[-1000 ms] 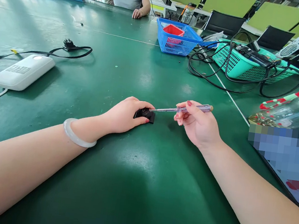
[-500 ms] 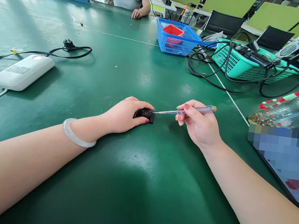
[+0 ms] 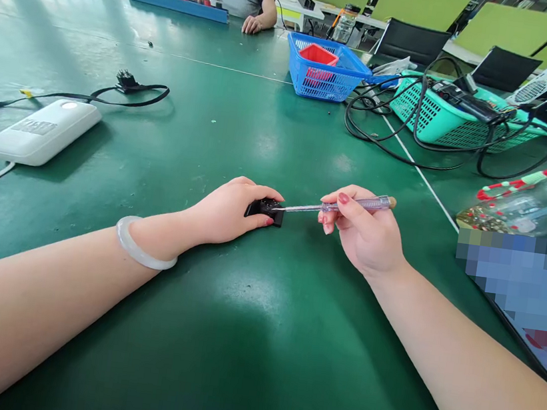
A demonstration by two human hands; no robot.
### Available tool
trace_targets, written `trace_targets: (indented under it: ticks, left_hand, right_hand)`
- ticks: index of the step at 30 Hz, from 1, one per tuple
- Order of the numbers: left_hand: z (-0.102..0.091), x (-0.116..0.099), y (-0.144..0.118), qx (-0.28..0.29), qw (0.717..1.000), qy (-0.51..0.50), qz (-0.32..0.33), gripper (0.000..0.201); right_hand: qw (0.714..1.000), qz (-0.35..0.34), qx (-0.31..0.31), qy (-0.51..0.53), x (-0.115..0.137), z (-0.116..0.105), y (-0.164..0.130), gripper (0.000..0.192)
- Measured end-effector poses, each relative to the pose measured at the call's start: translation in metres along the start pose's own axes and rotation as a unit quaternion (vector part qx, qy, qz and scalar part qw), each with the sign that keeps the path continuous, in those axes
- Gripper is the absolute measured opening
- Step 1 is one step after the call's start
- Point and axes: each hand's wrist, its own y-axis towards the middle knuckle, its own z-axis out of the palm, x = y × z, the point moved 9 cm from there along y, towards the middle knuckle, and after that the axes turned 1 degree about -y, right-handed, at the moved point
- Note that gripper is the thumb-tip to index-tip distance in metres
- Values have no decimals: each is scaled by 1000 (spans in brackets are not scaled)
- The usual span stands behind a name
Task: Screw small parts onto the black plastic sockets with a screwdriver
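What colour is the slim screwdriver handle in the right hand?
The slim handle is translucent pale purple, clearest in the head view.

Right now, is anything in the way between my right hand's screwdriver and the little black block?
Nothing visible. The right hand holds the screwdriver with its tip at the black block. The left hand grips the block's sides, leaving its right end open.

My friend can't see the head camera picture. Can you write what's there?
A person's left hand holds a small black part on a green table while the right hand points a screwdriver at it. Blue and teal baskets sit beyond.
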Motion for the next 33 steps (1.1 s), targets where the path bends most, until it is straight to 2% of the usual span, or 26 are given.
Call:
trace_targets:
  ticks: [3, 7, 12, 14, 16, 20, 23, 29, 31, 33]
  left_hand:
    - [0, 1, 0, 0, 1000, 0, -4, 38]
    - [0, 1, 0, -3, 1000, -1, -1, 37]
    - [0, 3, 0, -5, 1000, -4, -5, 40]
    - [0, 4, 0, -8, 1000, -3, -8, 41]
    - [-1, 4, 0, -11, 1000, 0, -9, 41]
    - [-2, 3, 0, -14, 1000, 1, -10, 39]
    - [-3, 4, 0, -17, 1000, 2, -21, 39]
    - [-5, 5, 2, -21, 999, -5, -29, 38]
    - [-4, 4, 2, -17, 1000, -6, -25, 38]
    - [-4, 4, 2, -15, 1000, -3, -24, 38]
  right_hand:
    - [999, -33, 2, -19, 4, -3, -1, 22]
    - [993, -82, 30, -74, 12, 3, -8, 17]
    - [970, -151, 44, -183, 33, 16, -20, 15]
    - [948, -193, 64, -246, 44, 26, -25, 13]
    - [913, -261, 88, -302, 57, 38, -32, 12]
    - [808, -386, 147, -420, 70, 67, -53, 12]
    - [750, -404, 165, -498, 69, 80, -61, 13]
    - [695, -409, 138, -576, 68, 82, -61, 15]
    - [693, -413, 102, -582, 72, 75, -58, 15]
    - [712, -423, 67, -556, 80, 66, -57, 14]
